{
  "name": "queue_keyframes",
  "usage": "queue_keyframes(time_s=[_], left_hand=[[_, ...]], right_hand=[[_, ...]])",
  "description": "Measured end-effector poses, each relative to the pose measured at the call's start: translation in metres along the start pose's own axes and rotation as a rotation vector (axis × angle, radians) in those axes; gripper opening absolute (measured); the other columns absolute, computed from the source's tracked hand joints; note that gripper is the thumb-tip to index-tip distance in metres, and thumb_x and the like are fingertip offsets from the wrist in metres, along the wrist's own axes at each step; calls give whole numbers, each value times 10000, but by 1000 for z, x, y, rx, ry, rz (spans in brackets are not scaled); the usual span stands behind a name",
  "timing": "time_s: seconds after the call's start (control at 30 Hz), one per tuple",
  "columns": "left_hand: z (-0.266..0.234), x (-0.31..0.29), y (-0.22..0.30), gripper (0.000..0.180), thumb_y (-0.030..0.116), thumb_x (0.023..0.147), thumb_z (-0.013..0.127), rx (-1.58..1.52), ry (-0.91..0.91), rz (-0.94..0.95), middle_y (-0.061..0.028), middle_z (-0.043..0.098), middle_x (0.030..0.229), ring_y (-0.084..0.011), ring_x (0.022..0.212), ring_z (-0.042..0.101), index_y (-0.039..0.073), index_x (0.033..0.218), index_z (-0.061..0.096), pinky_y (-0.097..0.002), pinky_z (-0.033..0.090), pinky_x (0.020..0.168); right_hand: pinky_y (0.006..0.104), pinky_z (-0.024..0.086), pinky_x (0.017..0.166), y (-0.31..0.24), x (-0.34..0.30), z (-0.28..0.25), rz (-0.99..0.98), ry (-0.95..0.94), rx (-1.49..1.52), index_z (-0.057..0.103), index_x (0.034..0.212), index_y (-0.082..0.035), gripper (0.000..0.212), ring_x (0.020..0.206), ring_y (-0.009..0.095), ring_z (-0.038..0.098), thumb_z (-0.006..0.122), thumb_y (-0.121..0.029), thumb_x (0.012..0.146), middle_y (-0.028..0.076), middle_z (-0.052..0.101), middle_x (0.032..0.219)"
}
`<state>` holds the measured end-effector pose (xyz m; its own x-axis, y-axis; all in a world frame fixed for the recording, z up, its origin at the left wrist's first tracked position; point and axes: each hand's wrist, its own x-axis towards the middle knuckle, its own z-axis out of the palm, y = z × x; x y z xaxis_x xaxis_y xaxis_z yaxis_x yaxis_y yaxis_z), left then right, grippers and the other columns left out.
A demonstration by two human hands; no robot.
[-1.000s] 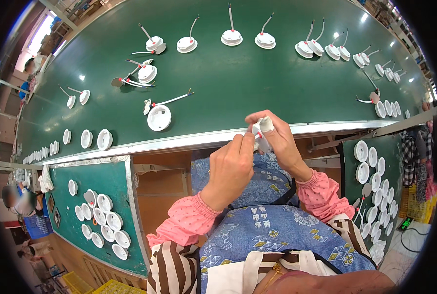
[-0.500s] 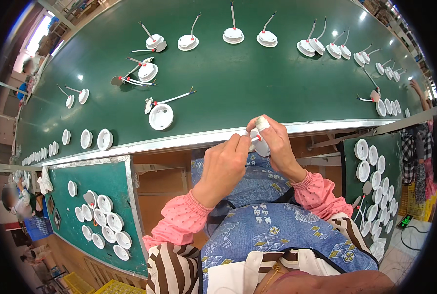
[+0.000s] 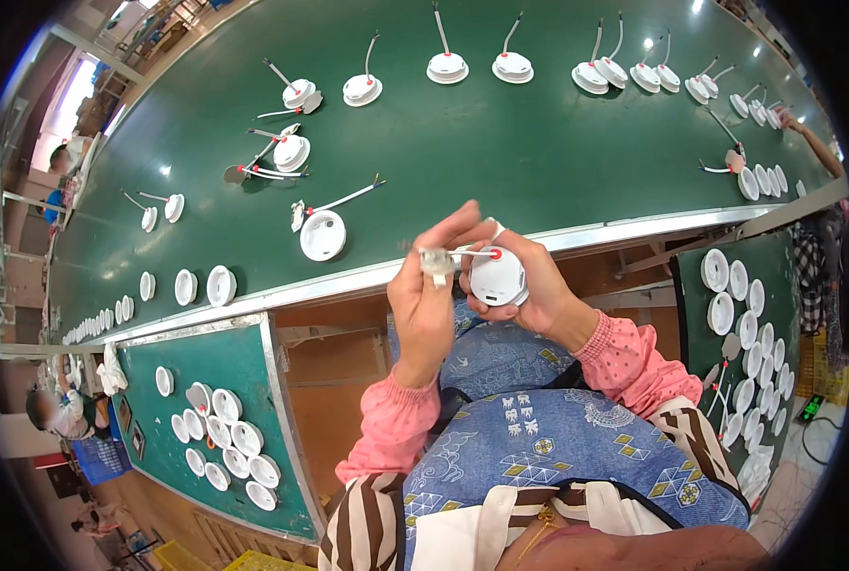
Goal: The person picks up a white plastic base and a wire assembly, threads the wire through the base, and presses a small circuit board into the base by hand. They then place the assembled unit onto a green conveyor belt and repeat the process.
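In front of the bench edge, my right hand (image 3: pixel 550 290) grips a round white lamp housing (image 3: pixel 498 278), its face turned up toward me. A short white cable (image 3: pixel 470 253) comes out of a red grommet near the housing's upper rim. This cable runs left to my left hand (image 3: pixel 422 309), whose thumb and fingers close around its end. The left thumb has a whitish wrapping, and its fingertips are slightly blurred. Beyond my hands, on the green bench (image 3: pixel 424 152), lies an open white cup (image 3: pixel 322 235) with a loose cable (image 3: pixel 348 195) beside it.
Capped housings with upright cables (image 3: pixel 447 67) stand in a row along the far side. White cups (image 3: pixel 222 285) line the near left edge. A lower green table (image 3: pixel 282 419) at left and another (image 3: pixel 695 314) at right hold more cups. Another person's hand (image 3: pixel 797 127) reaches in at far right.
The housing has turned from nearly edge-on to face me. My left hand has shifted from beside the grommet to the cable's end. The whole view has shifted a little.
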<state>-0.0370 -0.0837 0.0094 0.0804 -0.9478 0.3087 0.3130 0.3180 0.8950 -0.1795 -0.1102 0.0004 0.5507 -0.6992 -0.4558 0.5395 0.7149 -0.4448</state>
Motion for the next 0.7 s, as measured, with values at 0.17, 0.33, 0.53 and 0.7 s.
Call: queue_keyframes(time_s=[0.17,0.33,0.53,0.7], left_hand=[[-4,12,-2,227,164,1052,471,-452,1,-187,18,408,646,-110,562,371,-30,1024,585,-322,409,645],[-14,8,-2,318,232,1076,470,-458,-61,-237,39,386,595,-72,542,358,-23,939,602,-300,443,638],[24,-15,18,263,191,1052,518,47,-19,-109,51,354,629,-52,597,316,-40,946,584,-277,321,580],[15,-8,15,270,201,1059,511,-297,-30,-122,11,457,706,-64,610,321,-46,987,593,-251,348,672]], right_hand=[[241,295,337,7,-8,1,-57,47,-137,621,995,-78,405,543,203,626,504,-466,998,89,633,761],[242,317,347,13,-7,-16,-134,-2,-275,622,997,-73,396,546,157,622,506,-451,1007,56,628,753],[232,376,392,14,7,-19,-326,39,-467,616,989,-67,348,554,116,603,512,-398,1006,36,619,759],[230,374,390,7,-1,-12,-326,44,-502,615,976,-70,347,564,114,604,504,-397,1011,38,623,763]])
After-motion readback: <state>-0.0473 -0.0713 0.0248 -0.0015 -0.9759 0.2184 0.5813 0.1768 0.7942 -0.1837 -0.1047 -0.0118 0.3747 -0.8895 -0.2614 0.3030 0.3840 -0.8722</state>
